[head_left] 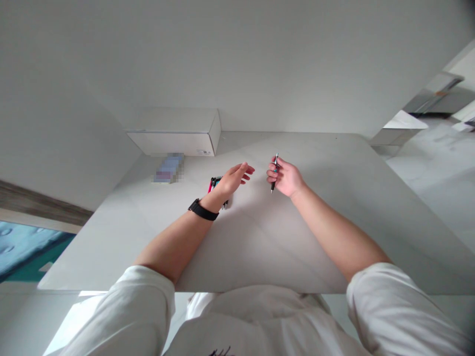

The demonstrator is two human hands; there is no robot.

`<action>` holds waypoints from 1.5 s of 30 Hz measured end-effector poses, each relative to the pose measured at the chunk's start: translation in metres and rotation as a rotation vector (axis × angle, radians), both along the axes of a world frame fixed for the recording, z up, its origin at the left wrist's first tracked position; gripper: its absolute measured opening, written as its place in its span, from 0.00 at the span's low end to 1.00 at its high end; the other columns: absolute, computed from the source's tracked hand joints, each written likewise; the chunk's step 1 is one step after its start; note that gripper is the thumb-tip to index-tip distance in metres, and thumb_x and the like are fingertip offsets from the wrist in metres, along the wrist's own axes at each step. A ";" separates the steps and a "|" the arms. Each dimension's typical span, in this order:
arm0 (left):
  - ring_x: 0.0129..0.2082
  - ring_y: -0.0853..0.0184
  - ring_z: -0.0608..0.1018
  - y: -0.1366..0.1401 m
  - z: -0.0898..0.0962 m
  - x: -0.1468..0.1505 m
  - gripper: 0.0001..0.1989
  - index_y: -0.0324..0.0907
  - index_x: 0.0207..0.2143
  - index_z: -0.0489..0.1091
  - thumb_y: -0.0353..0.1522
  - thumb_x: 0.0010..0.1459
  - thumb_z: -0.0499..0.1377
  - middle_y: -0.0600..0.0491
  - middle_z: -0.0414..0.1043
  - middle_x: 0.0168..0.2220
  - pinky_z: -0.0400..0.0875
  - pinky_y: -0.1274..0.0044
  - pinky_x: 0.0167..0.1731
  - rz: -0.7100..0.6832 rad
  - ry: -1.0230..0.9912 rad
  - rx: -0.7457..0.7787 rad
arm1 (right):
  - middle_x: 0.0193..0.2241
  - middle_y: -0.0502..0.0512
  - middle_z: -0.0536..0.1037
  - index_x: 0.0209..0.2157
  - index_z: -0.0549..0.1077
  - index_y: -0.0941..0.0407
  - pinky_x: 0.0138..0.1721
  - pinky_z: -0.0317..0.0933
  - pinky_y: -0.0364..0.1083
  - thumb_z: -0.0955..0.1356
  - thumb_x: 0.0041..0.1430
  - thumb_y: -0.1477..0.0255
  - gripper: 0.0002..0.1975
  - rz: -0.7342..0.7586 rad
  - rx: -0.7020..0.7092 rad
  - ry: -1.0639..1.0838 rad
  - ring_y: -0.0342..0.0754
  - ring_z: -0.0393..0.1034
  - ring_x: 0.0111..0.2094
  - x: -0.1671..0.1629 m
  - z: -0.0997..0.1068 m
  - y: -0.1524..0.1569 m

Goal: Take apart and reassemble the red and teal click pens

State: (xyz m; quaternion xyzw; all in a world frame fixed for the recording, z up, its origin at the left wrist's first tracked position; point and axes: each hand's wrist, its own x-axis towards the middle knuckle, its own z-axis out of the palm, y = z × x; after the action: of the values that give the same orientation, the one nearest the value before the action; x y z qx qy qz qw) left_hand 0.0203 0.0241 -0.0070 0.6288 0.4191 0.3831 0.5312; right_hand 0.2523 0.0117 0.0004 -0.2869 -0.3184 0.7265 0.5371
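Note:
A dark pen (273, 185) with a silver tip is gripped in my right hand (287, 177), above the right-middle of the white table (297, 257). The pen stands nearly upright in view, its pointed end toward me. To the left, my left hand (234, 179) hovers with its fingers loosely extended and apart, and I see nothing in it. Several pens (211, 184), one of them red, lie beneath my left wrist, which partly hides them. A black band (203, 211) is around that wrist.
Against the wall at the back left stands a long white box (170, 143). A blurred-out bluish item (168, 168) lies in front of it. The table's near edge runs along my body. A blue quilted surface (29, 247) shows beyond the table's left side.

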 end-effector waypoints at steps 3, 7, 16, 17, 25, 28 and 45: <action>0.43 0.62 0.80 -0.001 0.000 0.000 0.34 0.41 0.47 0.77 0.60 0.68 0.49 0.42 0.79 0.52 0.74 0.72 0.41 -0.010 -0.008 0.002 | 0.19 0.43 0.59 0.37 0.72 0.51 0.22 0.52 0.44 0.67 0.66 0.50 0.18 0.072 -0.054 0.032 0.43 0.52 0.20 0.002 0.004 -0.003; 0.43 0.62 0.80 -0.002 0.000 0.001 0.33 0.41 0.47 0.77 0.59 0.69 0.50 0.42 0.79 0.51 0.73 0.72 0.40 -0.022 -0.002 -0.013 | 0.15 0.41 0.50 0.34 0.72 0.52 0.21 0.48 0.43 0.63 0.68 0.50 0.21 0.120 -0.086 0.041 0.42 0.45 0.17 0.002 0.005 -0.004; 0.41 0.63 0.80 -0.002 0.000 0.002 0.32 0.41 0.47 0.77 0.58 0.69 0.50 0.42 0.79 0.48 0.73 0.73 0.40 -0.011 -0.061 -0.028 | 0.15 0.40 0.48 0.31 0.71 0.53 0.20 0.45 0.42 0.62 0.66 0.59 0.15 0.109 -0.054 0.099 0.42 0.40 0.17 0.002 0.003 -0.004; 0.41 0.63 0.80 -0.002 0.000 0.002 0.32 0.41 0.47 0.77 0.59 0.69 0.50 0.42 0.79 0.48 0.73 0.73 0.39 -0.010 -0.069 -0.029 | 0.15 0.40 0.48 0.31 0.71 0.53 0.20 0.45 0.42 0.62 0.66 0.60 0.15 0.105 -0.051 0.106 0.42 0.40 0.17 0.002 0.003 -0.004; 0.41 0.63 0.80 -0.001 0.000 0.001 0.32 0.41 0.48 0.77 0.59 0.69 0.51 0.42 0.79 0.48 0.74 0.72 0.41 -0.024 -0.078 -0.053 | 0.15 0.41 0.48 0.31 0.70 0.52 0.21 0.47 0.43 0.62 0.66 0.58 0.15 0.058 -0.063 0.060 0.42 0.41 0.17 0.002 0.001 -0.003; 0.41 0.63 0.80 -0.001 0.000 0.001 0.32 0.41 0.48 0.77 0.58 0.69 0.51 0.42 0.79 0.48 0.74 0.72 0.41 -0.027 -0.085 -0.058 | 0.15 0.41 0.48 0.31 0.70 0.52 0.21 0.47 0.43 0.61 0.66 0.57 0.16 0.050 -0.057 0.052 0.43 0.41 0.18 0.002 0.001 -0.002; 0.39 0.64 0.79 0.000 -0.003 0.002 0.29 0.41 0.47 0.77 0.56 0.69 0.52 0.43 0.79 0.46 0.73 0.73 0.39 -0.047 -0.137 -0.103 | 0.16 0.41 0.49 0.31 0.71 0.52 0.22 0.47 0.43 0.62 0.65 0.55 0.17 0.025 -0.049 0.005 0.43 0.42 0.18 0.004 0.003 -0.001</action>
State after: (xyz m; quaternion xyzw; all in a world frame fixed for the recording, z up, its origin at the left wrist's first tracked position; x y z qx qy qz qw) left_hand 0.0222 0.0244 -0.0096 0.5828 0.3861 0.3905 0.5989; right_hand 0.2561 0.0112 0.0036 -0.2942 -0.3028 0.7414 0.5216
